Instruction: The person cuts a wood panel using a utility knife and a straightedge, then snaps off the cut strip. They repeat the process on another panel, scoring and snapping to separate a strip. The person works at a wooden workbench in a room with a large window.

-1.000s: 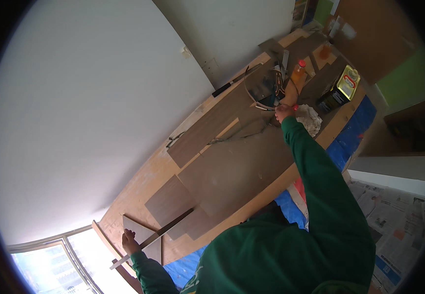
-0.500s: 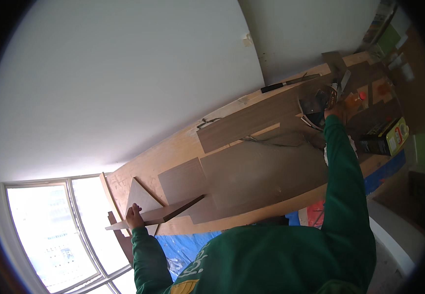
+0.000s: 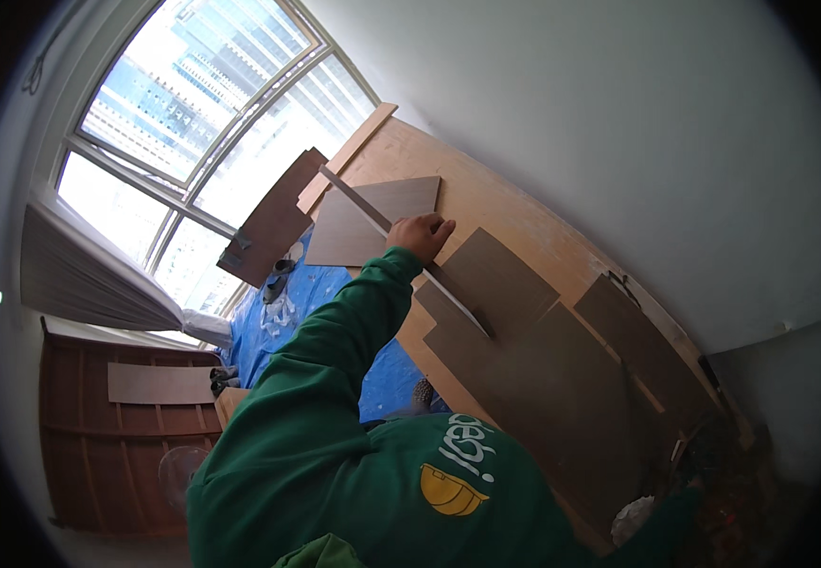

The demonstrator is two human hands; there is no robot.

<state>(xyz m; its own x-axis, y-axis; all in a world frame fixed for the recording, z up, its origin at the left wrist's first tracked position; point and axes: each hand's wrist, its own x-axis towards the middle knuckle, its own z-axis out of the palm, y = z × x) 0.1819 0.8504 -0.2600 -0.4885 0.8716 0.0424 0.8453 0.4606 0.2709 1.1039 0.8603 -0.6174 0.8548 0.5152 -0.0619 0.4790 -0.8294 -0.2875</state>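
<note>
Nearest, the person's green sweatshirt (image 3: 353,483), with a yellow helmet-shaped print, fills the lower middle; its right sleeve (image 3: 668,519) runs into deep shade at lower right, where the right hand cannot be made out, so I cannot tell how its fingers stand or whether it holds anything. A white crumpled lump (image 3: 633,519) lies beside that sleeve, partly covered, and the clutter around it blurs into the dark rim. The left hand (image 3: 419,237) is clamped on a narrow board (image 3: 357,202), its fingers curled over the edge. The board slants across the tabletop (image 3: 495,210), seen almost edge-on: a long straight strip, grey-brown on its face and pale along its edge, the middle hidden by the hand, the near end narrowing to a dark tip. Its full width cannot be judged from this angle, nor whether that tip touches the dark panels (image 3: 543,379) below. Past the hand, a lighter panel (image 3: 410,196) rests on the tabletop, crossed by the board. A blue sheet (image 3: 387,374) shows beyond the sweatshirt, partly blocked by the left sleeve. Farthest, glare washes out much of the window (image 3: 202,85), whose top is cut off.
</note>
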